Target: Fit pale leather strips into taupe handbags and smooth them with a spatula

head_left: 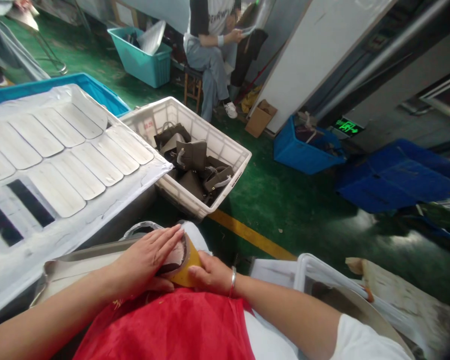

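My right hand is closed round the side of a yellow curved, roll-like piece with a dark edge and a pale pinkish inner face. Its exact kind I cannot make out. My left hand lies across the other side of that piece, fingers stretched out together and flat, thumb lower down. The piece is close to my red apron, above my lap. Beneath my left forearm is a greyish-beige sheet-like item, partly hidden by the arm.
At left, a white-covered table bears rows of pale rounded panels and black strips. A white crate of dark bag-like pieces stands ahead. Blue bins stand right; a person sits beyond the crate.
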A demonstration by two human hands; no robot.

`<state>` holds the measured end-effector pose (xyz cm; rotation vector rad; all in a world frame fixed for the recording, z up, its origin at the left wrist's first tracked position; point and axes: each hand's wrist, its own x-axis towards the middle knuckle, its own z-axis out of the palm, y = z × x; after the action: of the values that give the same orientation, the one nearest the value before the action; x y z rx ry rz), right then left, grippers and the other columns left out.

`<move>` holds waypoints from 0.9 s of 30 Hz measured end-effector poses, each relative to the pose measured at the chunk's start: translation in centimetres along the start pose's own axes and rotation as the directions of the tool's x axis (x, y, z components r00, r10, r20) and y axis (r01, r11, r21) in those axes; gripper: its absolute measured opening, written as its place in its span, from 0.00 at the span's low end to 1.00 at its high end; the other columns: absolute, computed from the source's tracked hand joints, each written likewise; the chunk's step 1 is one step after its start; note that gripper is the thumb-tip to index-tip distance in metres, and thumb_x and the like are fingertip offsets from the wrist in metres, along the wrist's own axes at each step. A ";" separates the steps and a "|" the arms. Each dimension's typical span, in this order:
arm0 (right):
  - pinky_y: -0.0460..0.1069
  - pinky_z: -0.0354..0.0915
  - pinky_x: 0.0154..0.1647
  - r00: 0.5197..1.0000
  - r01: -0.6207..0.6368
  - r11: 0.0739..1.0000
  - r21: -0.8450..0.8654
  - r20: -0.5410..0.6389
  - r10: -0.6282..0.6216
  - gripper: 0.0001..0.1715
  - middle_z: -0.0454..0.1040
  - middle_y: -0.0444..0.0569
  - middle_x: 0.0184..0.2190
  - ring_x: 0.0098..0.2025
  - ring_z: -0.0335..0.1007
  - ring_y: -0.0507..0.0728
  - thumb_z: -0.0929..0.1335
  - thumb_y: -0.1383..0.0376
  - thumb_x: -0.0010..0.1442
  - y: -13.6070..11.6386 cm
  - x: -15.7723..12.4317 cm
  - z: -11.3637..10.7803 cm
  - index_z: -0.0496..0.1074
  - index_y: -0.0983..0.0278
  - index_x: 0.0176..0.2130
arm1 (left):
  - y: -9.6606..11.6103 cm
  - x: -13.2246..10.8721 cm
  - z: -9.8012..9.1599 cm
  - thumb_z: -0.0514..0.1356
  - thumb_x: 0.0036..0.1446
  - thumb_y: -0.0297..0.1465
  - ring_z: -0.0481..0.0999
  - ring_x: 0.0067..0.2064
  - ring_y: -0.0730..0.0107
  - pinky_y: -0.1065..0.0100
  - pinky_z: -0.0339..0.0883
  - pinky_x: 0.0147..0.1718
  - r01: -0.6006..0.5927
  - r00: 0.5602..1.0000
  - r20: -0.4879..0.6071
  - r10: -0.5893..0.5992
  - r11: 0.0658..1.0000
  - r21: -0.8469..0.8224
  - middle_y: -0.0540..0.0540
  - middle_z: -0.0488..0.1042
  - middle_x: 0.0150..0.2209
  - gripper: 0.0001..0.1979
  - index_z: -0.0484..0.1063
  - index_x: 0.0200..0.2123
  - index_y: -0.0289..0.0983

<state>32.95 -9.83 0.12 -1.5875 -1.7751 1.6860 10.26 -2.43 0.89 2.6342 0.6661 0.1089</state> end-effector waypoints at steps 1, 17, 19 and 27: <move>0.50 0.64 0.36 1.000 -0.013 1.000 0.020 -0.019 0.013 0.23 0.71 0.52 0.39 0.37 0.68 0.58 0.60 0.53 0.58 0.0 -0.1 0.4 0.62 0.67 0.46 | 0.0 0.0 0.0 0.58 0.46 0.55 0.54 0.62 0.52 0.58 0.49 0.59 0.004 1.000 -0.004 -0.004 1.000 -0.005 0.34 0.49 0.64 0.55 0.33 0.65 0.34; 0.52 0.64 0.38 0.999 -0.023 0.981 0.192 -0.032 0.030 0.23 0.70 0.53 0.39 0.38 0.67 0.58 0.62 0.53 0.56 0.4 0.8 1.3 0.62 0.66 0.45 | -1.1 0.2 0.4 0.59 0.50 0.49 0.59 0.59 0.54 0.58 0.53 0.56 0.015 0.998 -0.052 -0.018 0.998 -0.060 0.35 0.56 0.61 0.49 0.33 0.65 0.37; 0.52 0.64 0.39 0.999 -0.011 0.981 0.194 -0.032 0.018 0.24 0.70 0.53 0.41 0.39 0.66 0.58 0.62 0.52 0.57 0.4 1.1 0.9 0.62 0.66 0.47 | -1.2 0.3 0.5 0.58 0.52 0.47 0.60 0.59 0.55 0.59 0.53 0.56 0.006 0.997 -0.073 -0.011 0.998 -0.070 0.36 0.58 0.61 0.47 0.33 0.65 0.37; 0.50 0.64 0.37 0.997 -0.059 0.993 0.106 -0.038 0.064 0.21 0.70 0.51 0.38 0.37 0.67 0.56 0.62 0.54 0.57 -0.8 2.8 0.1 0.62 0.66 0.45 | -1.5 0.7 1.1 0.58 0.54 0.43 0.62 0.58 0.59 0.62 0.53 0.55 0.035 0.991 -0.125 -0.045 0.996 -0.085 0.38 0.60 0.60 0.43 0.37 0.65 0.36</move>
<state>31.43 -7.52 -0.63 -1.6351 -1.6054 1.7302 10.39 -1.35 -0.76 2.5494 0.7398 0.2882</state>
